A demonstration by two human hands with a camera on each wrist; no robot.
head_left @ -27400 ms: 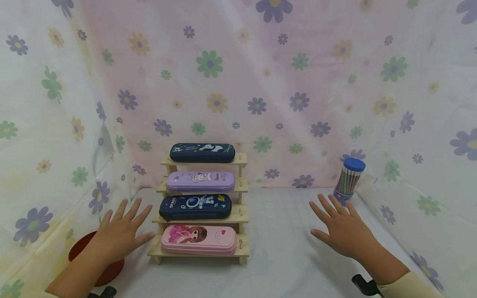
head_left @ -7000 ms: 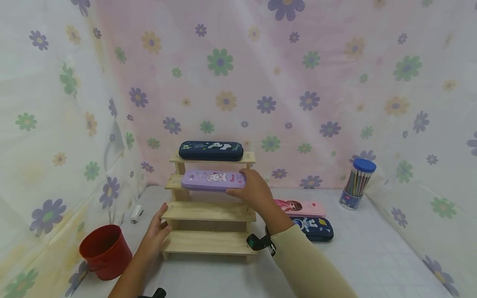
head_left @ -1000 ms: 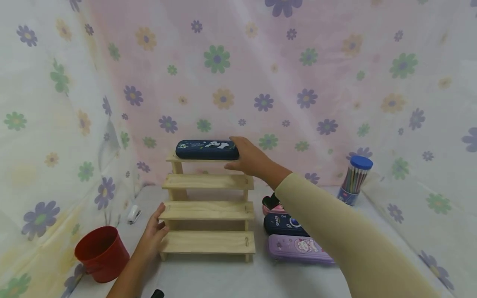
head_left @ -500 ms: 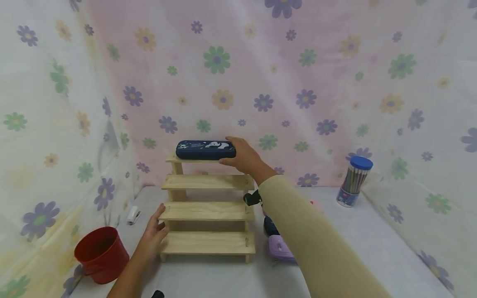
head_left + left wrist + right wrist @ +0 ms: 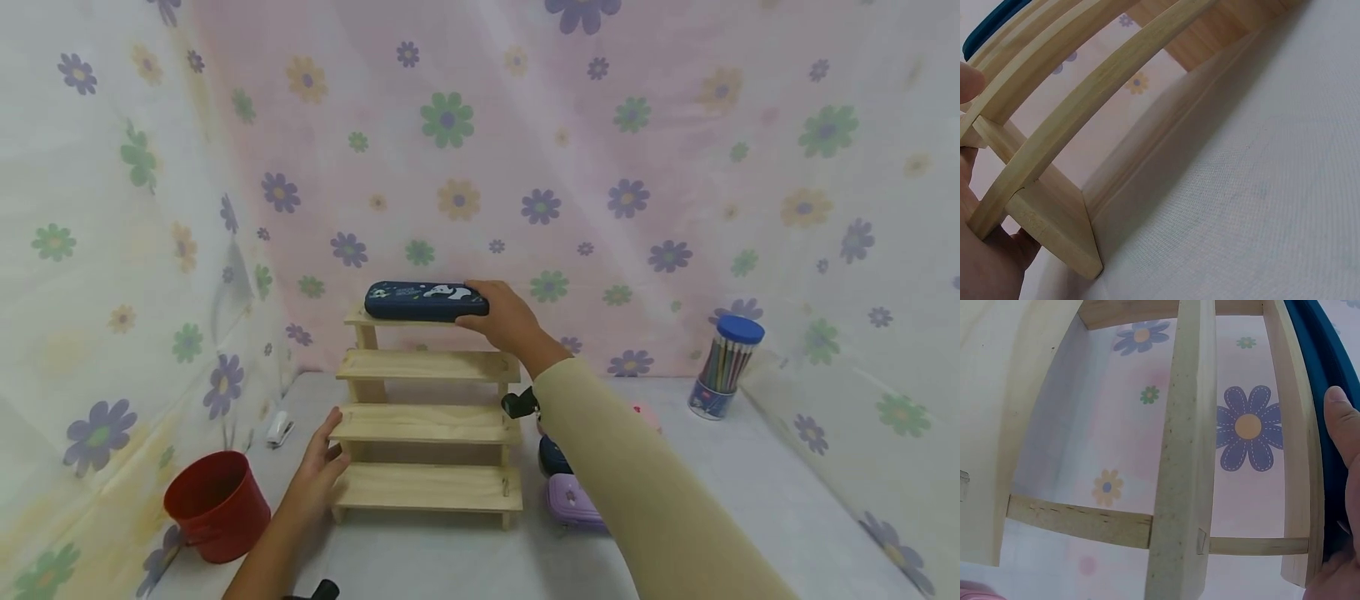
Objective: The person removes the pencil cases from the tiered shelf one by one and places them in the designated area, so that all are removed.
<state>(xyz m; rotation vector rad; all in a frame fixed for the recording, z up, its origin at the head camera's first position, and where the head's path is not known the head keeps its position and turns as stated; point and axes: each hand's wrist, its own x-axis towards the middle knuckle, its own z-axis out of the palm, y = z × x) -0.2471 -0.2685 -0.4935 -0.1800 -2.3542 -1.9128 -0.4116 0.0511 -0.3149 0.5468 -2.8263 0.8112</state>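
A wooden stepped rack [image 5: 427, 422] stands on the white table. On its top step lies a dark blue panda pencil case [image 5: 420, 300]. My right hand [image 5: 501, 315] grips the case's right end, thumb on its front edge; the thumb [image 5: 1341, 425] shows against the blue case [image 5: 1325, 375] in the right wrist view. My left hand [image 5: 318, 471] holds the rack's left side low down, and the left wrist view shows the palm [image 5: 985, 262] against the side panel [image 5: 1054, 225]. The three lower steps are bare.
To the right of the rack lie a purple case [image 5: 570, 504], a dark blue case [image 5: 552, 457] and a pink case [image 5: 648, 415], partly hidden by my sleeve. A red bucket [image 5: 216, 504] and a small stapler [image 5: 281, 428] sit left. A pencil tub [image 5: 726, 365] stands far right.
My right hand has closed round the right end of the panda case on the top step, and my arm has swung in front of the cases on the table. The left hand stays on the rack.
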